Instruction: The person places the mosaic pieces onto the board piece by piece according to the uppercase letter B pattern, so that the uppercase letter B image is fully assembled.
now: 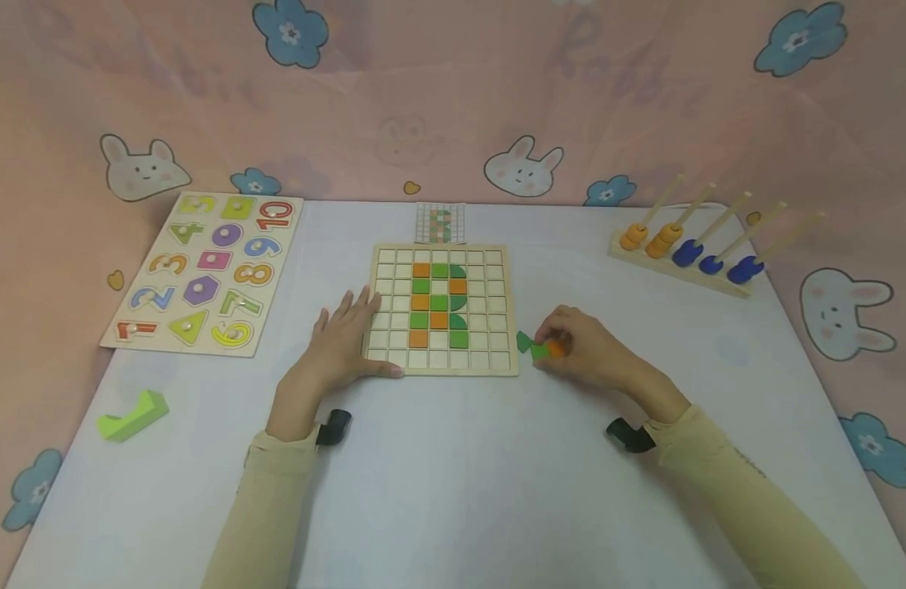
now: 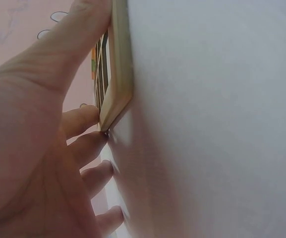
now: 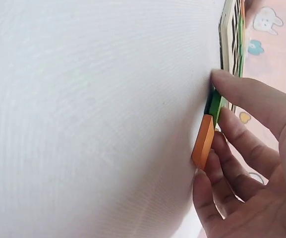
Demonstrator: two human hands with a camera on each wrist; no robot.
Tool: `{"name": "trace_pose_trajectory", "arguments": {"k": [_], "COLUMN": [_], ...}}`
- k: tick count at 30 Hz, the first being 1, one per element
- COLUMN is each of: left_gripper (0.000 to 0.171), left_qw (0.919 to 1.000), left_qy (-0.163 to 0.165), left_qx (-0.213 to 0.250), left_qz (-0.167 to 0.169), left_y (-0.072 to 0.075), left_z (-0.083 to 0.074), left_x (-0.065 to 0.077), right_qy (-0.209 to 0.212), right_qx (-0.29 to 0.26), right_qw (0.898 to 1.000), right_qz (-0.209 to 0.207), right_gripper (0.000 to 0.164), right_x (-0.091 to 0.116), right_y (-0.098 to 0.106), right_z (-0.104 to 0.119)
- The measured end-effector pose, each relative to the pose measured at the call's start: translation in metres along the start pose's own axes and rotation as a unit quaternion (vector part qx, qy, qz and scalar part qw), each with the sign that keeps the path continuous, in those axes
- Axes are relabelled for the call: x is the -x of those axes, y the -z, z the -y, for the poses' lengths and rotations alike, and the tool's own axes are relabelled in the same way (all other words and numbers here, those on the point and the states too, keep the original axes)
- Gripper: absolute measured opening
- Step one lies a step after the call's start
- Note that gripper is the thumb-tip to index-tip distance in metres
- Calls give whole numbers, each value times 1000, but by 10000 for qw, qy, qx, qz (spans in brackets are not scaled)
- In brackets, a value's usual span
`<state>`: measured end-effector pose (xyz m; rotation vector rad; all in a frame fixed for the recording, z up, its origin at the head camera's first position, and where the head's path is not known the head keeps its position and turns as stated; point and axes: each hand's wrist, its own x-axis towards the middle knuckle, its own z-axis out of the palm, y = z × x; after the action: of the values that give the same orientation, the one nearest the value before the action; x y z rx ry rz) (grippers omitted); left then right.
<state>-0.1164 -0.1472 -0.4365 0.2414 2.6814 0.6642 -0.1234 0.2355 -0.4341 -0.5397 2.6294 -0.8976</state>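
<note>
A wooden grid board (image 1: 513, 319) lies on the table with orange, green and dark green tiles (image 1: 439, 302) in its middle columns. My left hand (image 1: 338, 348) rests at its lower left corner, fingers spread, the thumb along the front edge. Right of the board, my right hand (image 1: 589, 348) is over several loose tiles, its thumb and forefinger on either side of a green tile (image 3: 215, 105). An orange tile (image 3: 203, 141) lies by its other fingers, and a dark green tile (image 1: 523, 341) is at the fingertips. My fingers partly cover these tiles.
A small pattern card (image 1: 441, 222) touches the board's far side. At the left lie a number puzzle (image 1: 203, 274) and a light green angled block (image 1: 134, 415). A peg stacker (image 1: 681, 266) with orange and blue beads stands at the far right, before a pink printed cloth (image 1: 453, 98).
</note>
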Motion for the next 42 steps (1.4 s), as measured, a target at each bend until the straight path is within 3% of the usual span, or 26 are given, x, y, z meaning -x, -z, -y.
{"name": "trace_pose_trajectory", "arguments": {"k": [8,15,25,33,39,42], "left_gripper": [131,131,132,130,130,131], "left_qw": [10000,10000,10000,9999,9999,9999], "left_qy": [-29,-8,-35,-79,-129,-127], "left_qx": [60,84,84,65,97,88], "left_qz": [-5,11,-14,-4,-20,-18], "left_y": [0,0,-1,0,0,0], "left_z": [1,1,3,3,4,4], "left_x": [1,1,0,0,0,0], "right_qy": [-216,379,393,1097,908,809], "right_qx": [-45,-394,-1366,-1491,-1601,-1549], "right_qw": [9996,9960,9884,9810,9816,9837], "right_qz": [-177,-706,-530,-573,-502,-423], "right_gripper": [26,29,21,24,8,7], "right_x": [-7,-18,-45,-60,-63,-64], "right_y": [-1,-14,-44,-58,-63,-68], "right_z": [7,27,56,73,86,90]}}
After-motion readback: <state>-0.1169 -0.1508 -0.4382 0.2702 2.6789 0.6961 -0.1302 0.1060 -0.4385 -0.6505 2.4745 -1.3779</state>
